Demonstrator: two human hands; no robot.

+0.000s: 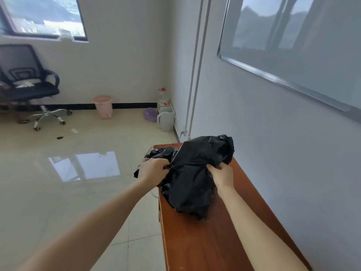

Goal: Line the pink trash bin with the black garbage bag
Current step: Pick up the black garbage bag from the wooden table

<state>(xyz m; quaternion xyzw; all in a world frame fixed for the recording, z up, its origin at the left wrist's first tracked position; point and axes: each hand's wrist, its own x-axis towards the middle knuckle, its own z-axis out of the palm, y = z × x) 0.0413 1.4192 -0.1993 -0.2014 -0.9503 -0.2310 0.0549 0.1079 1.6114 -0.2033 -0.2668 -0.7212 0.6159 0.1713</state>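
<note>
A crumpled black garbage bag [192,173] is bunched up over the far end of a brown wooden table [205,241]. My left hand [153,170] grips its left side and my right hand [221,176] grips its right side, both closed on the plastic. The pink trash bin [103,107] stands upright on the floor far off, against the back wall, with nothing visibly inside it.
A black office chair [29,83] on a chrome wheeled base is at the back left. A white kettle [166,117], a purple bag [150,114] and a red-capped bottle [162,96] sit in the far corner. Glossy tiled floor [68,182] lies between table and bin.
</note>
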